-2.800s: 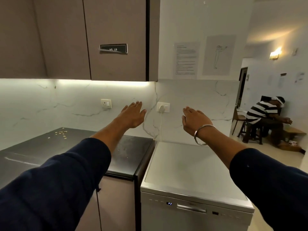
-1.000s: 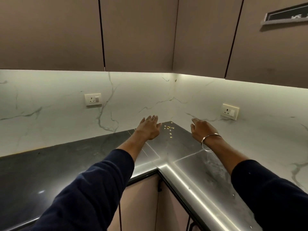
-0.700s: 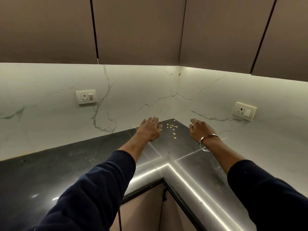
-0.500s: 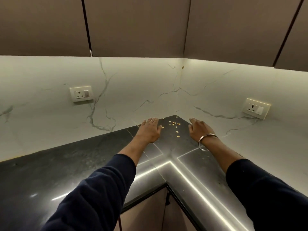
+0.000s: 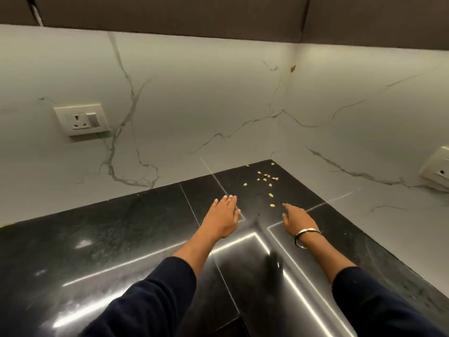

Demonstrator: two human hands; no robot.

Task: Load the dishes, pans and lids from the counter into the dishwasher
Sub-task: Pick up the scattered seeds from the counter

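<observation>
My left hand [image 5: 223,216] and my right hand [image 5: 297,218] stretch out flat, palms down, over the inner corner of a black stone counter [image 5: 121,239]. Both hands hold nothing and their fingers are extended. A metal bangle [image 5: 305,237] sits on my right wrist. No dish, pan, lid or dishwasher shows in this view.
Small yellow crumbs [image 5: 266,182] lie scattered in the counter's back corner, just beyond my fingertips. White marble backsplash rises behind, with a socket [image 5: 81,119] at left and another socket [image 5: 437,170] at right. Brown wall cabinets [image 5: 170,13] hang overhead.
The view has swung left from the dishwasher to the counter corner and tilted down. Both hands stayed outstretched and have dropped closer to the counter.
</observation>
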